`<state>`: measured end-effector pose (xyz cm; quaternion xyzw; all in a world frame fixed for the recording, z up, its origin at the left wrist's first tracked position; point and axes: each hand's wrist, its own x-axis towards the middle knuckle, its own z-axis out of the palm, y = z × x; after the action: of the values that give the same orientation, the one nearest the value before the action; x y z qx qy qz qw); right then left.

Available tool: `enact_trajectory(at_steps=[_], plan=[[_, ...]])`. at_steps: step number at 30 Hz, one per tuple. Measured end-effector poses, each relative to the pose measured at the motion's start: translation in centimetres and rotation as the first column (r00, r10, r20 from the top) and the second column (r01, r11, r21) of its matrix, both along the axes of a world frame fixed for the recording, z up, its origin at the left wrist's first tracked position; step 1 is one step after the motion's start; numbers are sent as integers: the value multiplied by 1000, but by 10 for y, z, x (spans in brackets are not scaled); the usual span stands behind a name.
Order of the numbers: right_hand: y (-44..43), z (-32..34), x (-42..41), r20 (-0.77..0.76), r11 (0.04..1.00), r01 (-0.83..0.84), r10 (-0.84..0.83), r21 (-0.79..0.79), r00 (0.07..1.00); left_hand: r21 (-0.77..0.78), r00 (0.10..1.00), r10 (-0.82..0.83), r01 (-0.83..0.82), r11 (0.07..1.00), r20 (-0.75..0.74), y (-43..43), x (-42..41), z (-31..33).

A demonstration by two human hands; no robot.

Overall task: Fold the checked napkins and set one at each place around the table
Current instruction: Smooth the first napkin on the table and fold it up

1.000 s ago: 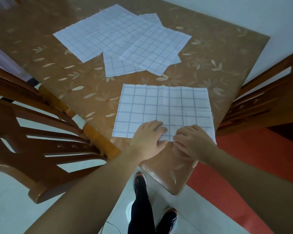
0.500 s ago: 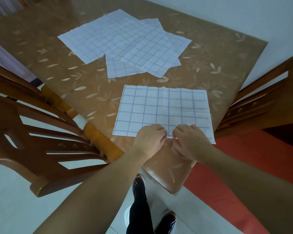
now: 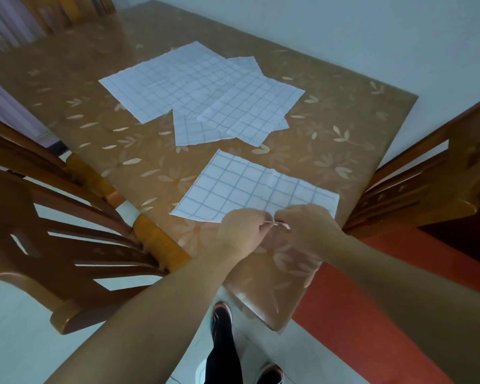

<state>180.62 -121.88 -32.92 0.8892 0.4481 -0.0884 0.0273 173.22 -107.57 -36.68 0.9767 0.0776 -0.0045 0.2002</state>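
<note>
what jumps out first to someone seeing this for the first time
The left hand and right hand pinch the near edge of a checked napkin lying flat at the near corner of the table. Beyond it, a loose pile of napkins overlaps mid-table, and wooden chairs flank the corner on either side.

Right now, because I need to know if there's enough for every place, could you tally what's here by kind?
Napkin laid out alone: 1, near edge pinched by left hand and right hand
Napkins in overlapping pile: at least 4
Chairs: 2 clear, left chair and right chair; far ones too blurred to count
Table: 1
Total: at least 8
</note>
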Motion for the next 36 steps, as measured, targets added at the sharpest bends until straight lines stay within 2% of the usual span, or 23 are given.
enact_trajectory(at_steps=[2,4,7,9,12,15,19,23,24,25,27,28,29,31,34,36], plan=[[-3,7,15,-111,995,54,-63,-80,992,-101,999,30,-31,994,-11,9,4,7],[-6,17,32,-279,982,132,-165,-135,946,-289,997,70,-58,956,34,24,4,9],[-9,34,52,-510,944,331,-278,14,814,-480,977,183,-110,870,108,43,4,15],[-8,41,60,-617,902,419,-274,100,737,-574,971,225,-142,806,76,52,4,19],[-2,41,66,-669,873,474,-283,118,687,-684,954,300,-215,697,7,67,4,28],[3,41,74,-621,871,488,-351,59,701,-770,940,340,-241,590,-34,82,-3,36],[16,57,81,-642,848,524,-359,78,677,-788,942,323,-263,556,-86,100,-14,41],[38,69,81,-698,851,515,-309,100,646,-833,916,371,-323,449,-154,106,-17,45],[42,68,80,-771,817,563,-279,123,572,-845,897,413,-340,413,-158,107,-17,45],[44,66,78,-870,762,634,-220,130,442,-856,873,456,-362,371,-171,109,-17,46],[45,52,75,-993,620,782,-40,62,110,-870,826,518,-407,277,-222,113,-19,47],[45,44,73,-999,571,821,33,24,6,-872,811,532,-424,246,-243,116,-22,45],[45,34,69,-997,553,833,72,6,-40,-870,802,536,-437,227,-264,118,-25,42],[47,17,60,-999,585,811,39,-5,-34,-866,787,539,-462,194,-299,122,-31,36],[49,-2,50,-978,661,750,-160,-4,135,-841,766,552,-503,197,-329,126,-40,26],[50,-10,47,-949,659,752,-251,-24,190,-817,757,560,-530,227,-336,127,-48,18]])
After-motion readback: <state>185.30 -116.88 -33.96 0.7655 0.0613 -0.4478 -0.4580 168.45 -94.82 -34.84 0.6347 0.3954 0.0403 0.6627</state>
